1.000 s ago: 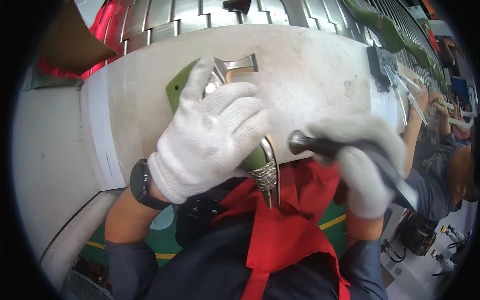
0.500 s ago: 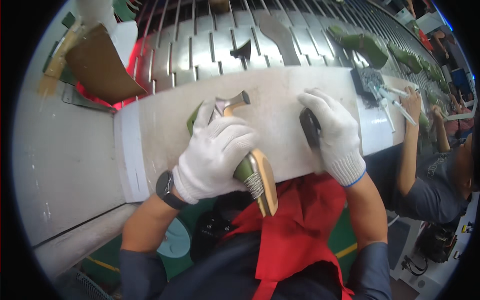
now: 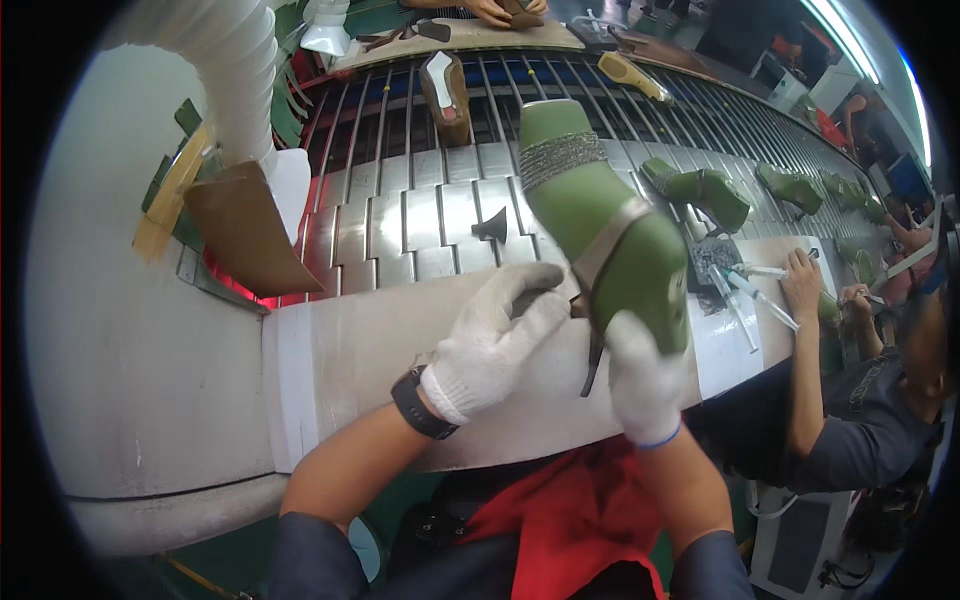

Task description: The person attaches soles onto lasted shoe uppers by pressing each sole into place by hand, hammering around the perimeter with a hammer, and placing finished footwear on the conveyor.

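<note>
One green shoe (image 3: 575,198), marking (image 3: 676,288) blurred, our right hand (image 3: 643,385) grasps; our left hand (image 3: 492,345) curls, whether holding we cannot tell.

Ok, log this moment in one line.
Right hand: grips green shoe form, end nearest the person | Left hand: beside it, contact unclear | Around: pale worktop, metal conveyor

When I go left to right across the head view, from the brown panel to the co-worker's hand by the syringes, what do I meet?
Brown panel, left gloved hand, green shoe held in the right gloved hand, dark textured block, co-worker's hand.
</note>
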`<action>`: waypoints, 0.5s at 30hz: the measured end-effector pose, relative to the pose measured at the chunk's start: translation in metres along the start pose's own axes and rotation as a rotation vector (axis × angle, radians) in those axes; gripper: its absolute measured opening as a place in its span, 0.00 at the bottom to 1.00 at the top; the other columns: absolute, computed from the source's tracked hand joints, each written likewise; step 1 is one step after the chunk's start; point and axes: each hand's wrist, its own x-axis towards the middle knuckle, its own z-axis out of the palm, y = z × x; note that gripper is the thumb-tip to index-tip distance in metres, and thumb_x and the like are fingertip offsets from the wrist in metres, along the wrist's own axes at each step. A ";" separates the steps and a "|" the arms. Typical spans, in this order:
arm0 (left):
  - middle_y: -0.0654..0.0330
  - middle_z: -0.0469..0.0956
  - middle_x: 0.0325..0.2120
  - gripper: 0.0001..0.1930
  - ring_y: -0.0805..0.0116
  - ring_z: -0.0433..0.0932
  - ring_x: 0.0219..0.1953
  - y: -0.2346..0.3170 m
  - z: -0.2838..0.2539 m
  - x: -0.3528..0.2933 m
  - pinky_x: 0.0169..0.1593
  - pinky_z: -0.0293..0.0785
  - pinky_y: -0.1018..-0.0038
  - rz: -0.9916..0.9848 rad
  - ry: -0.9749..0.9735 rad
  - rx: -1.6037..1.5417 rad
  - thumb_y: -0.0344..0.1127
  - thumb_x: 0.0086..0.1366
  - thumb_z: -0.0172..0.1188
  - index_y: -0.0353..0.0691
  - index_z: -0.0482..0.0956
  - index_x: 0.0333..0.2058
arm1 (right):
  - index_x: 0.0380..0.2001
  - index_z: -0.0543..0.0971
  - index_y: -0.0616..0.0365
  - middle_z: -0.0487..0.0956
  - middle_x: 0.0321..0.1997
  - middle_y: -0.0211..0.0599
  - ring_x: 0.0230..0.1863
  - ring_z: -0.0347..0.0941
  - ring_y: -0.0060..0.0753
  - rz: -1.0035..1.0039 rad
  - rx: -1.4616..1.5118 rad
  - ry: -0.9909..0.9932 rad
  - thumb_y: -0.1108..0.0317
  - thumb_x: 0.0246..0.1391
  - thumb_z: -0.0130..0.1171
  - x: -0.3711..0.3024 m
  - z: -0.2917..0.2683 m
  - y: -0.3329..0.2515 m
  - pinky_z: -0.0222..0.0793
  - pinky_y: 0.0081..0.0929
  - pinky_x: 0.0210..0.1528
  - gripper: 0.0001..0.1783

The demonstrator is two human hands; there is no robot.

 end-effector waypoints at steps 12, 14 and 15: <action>0.52 0.86 0.44 0.18 0.47 0.83 0.51 -0.055 0.011 -0.003 0.63 0.75 0.53 0.368 -0.243 0.481 0.39 0.58 0.74 0.39 0.87 0.46 | 0.64 0.79 0.65 0.86 0.60 0.59 0.62 0.83 0.57 0.478 -0.805 0.197 0.47 0.62 0.68 0.161 -0.082 0.175 0.74 0.44 0.67 0.37; 0.52 0.86 0.46 0.19 0.48 0.83 0.53 -0.054 0.007 -0.006 0.64 0.74 0.54 0.342 -0.249 0.528 0.39 0.58 0.73 0.39 0.87 0.47 | 0.65 0.78 0.66 0.86 0.59 0.59 0.62 0.82 0.57 0.452 -0.916 0.175 0.46 0.62 0.68 0.159 -0.060 0.158 0.74 0.44 0.68 0.38; 0.52 0.86 0.46 0.19 0.48 0.83 0.53 -0.054 0.006 -0.006 0.64 0.74 0.54 0.343 -0.249 0.518 0.39 0.58 0.73 0.39 0.87 0.47 | 0.66 0.78 0.66 0.85 0.60 0.59 0.64 0.81 0.58 0.471 -0.975 0.198 0.48 0.62 0.69 0.158 -0.058 0.154 0.74 0.44 0.69 0.38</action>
